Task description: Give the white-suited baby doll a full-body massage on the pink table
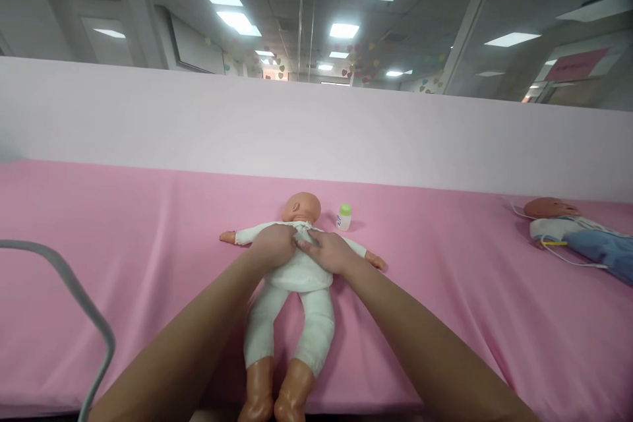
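Note:
A baby doll (304, 277) in white cloth clothes lies on the pink sheet, its head away from me and its arms spread. It seems to lie on its front; an ear shows, but no face. My left hand (277, 245) rests on the left side of its upper back, fingers laid against the cloth and partly hidden. On the right side, my right hand (329, 250) lies with its thumb and forefinger apart. Between my hands, gathered white cloth shows below the neck. A small bottle (343, 219) with a green cap stands right of the doll's head.
The pink sheet (123, 244) covers the table up to a low white wall (316, 132), with glass above. At far right lies another doll (583, 231) in blue and white, with a thin white cord. A grey curved tube (74, 283) rises at the left.

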Demonstrator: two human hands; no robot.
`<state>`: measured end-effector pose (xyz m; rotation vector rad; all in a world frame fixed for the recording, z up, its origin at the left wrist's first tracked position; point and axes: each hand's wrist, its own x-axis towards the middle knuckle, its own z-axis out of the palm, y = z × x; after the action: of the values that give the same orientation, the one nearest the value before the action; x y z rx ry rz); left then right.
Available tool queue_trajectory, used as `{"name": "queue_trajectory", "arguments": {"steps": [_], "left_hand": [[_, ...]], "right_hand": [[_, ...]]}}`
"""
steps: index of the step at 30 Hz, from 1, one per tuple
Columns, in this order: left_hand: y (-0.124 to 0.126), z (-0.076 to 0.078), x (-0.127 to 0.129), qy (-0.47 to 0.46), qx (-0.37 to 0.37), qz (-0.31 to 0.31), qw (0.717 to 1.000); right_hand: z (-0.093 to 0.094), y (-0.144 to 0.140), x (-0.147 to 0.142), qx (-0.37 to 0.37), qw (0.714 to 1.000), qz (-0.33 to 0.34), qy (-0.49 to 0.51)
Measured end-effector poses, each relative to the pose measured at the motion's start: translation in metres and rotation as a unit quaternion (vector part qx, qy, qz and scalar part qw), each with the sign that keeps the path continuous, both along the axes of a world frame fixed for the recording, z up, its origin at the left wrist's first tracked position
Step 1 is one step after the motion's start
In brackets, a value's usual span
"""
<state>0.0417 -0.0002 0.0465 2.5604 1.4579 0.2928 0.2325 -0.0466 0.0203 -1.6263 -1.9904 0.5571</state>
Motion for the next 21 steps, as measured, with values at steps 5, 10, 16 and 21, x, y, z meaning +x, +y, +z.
{"name": "queue_trajectory", "arguments": {"steps": [5, 10, 16, 21], "left_hand": [[0.007, 0.020, -0.006, -0.023, 0.050, 0.028, 0.998], [0.025, -0.002, -0.003, -0.015, 0.070, 0.028, 0.997], [0.024, -0.010, -0.016, -0.108, 0.051, 0.050, 0.992], [0.021, 0.006, -0.041, -0.137, 0.021, 0.167, 0.976]], "right_hand": [[0.007, 0.018, 0.013, -0.022, 0.999, -0.024, -0.001], [0.001, 0.026, 0.015, -0.025, 0.999, -0.014, -0.029], [-0.005, 0.020, 0.013, 0.012, 1.000, -0.024, 0.000], [0.008, 0.004, 0.017, 0.083, 0.995, -0.056, -0.023]]}}
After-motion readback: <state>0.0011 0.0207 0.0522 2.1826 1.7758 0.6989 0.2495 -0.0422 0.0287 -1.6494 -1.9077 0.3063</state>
